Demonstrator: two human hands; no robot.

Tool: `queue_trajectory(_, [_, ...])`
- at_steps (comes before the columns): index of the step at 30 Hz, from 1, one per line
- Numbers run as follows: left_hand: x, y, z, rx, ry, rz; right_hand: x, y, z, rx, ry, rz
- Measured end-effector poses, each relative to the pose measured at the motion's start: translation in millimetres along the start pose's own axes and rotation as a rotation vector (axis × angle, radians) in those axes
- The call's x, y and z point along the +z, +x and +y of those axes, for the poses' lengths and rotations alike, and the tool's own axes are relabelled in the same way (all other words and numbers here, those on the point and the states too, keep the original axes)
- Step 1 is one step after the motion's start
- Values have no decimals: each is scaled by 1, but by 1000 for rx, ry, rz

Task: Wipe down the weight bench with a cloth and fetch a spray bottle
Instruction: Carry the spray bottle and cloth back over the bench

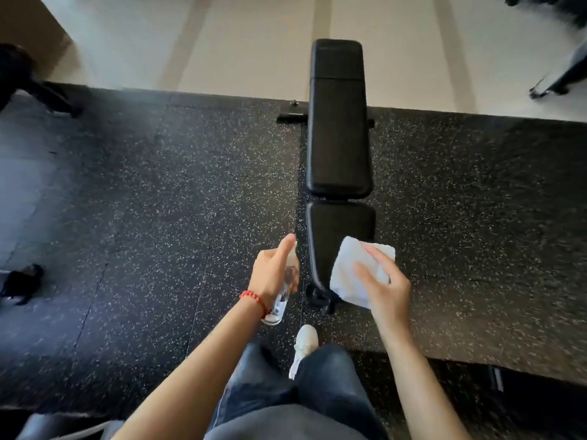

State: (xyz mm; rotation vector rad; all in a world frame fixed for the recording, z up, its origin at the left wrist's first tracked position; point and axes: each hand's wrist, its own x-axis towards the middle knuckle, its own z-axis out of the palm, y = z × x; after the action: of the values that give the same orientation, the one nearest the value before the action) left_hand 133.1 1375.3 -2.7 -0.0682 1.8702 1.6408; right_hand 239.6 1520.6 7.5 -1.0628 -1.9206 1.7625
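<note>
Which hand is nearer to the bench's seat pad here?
Right. The right hand holds the white cloth over the near right corner of the seat pad. The left hand grips the spray bottle off the pad's left edge, above the floor.

Showing smooth black padded upholstery with a faint sheen on the weight bench (pixel 338 128), over matt black metal framing at its near foot. Lying folded over the bench's near end, a soft white cloth (pixel 355 274), matt and woven-looking. Glinting just left of the bench, a clear glossy plastic spray bottle (pixel 281 304). Spreading under the bench, matt, grainy black rubber flooring (pixel 190 185) flecked white; beyond the bench, smooth pale flooring (pixel 254 42).
</note>
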Motion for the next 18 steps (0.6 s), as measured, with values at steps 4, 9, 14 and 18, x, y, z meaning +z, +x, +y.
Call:
queue_trajectory(4, [32, 37, 19, -27, 30, -52, -21, 32, 4, 32, 32, 124])
queue_trajectory(9, [49, 81, 31, -64, 88, -153, -26, 54, 16, 76, 63, 283])
queue_trajectory(14, [53, 138, 44, -85, 196, -282, 1, 69, 23, 128, 53, 442])
queue_trajectory(18, [51, 186, 57, -125, 295, -399, 36, 83, 25, 187, 108, 621])
